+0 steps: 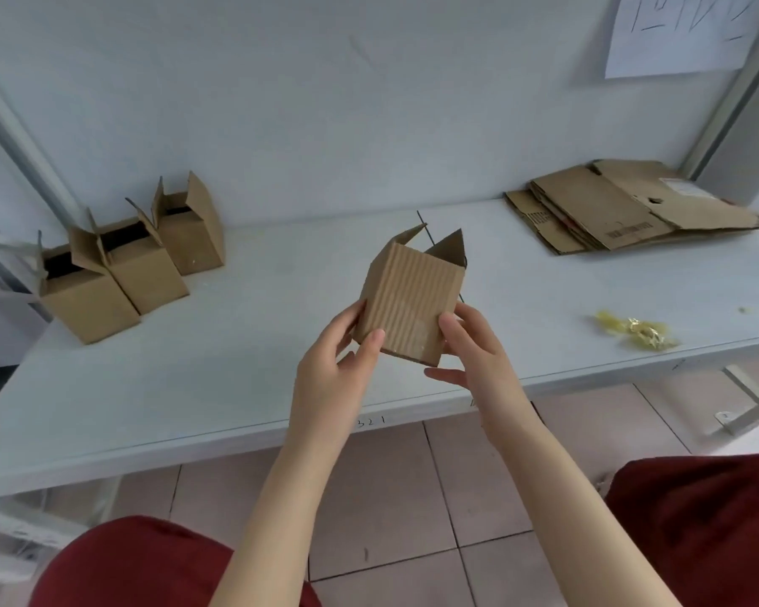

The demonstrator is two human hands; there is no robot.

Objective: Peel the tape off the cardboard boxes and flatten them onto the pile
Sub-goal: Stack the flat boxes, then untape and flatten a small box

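So the left hand (338, 370) and right hand (474, 348) both grip the small box (413, 300) by its lower corners, tilted above the worktop (237, 365), top flaps open, three more open boxes (128, 260) at 9 o'clock, flat pile (623, 208) at 2 o'clock.

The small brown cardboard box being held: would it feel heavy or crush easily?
Probably light: the left hand and right hand hold the small brown cardboard box up by fingertips alone. Likely squashable: thin corrugated walls, top flaps open.

Three boxes (123, 260) stand left on the table (246, 365), pile (632, 208) right.
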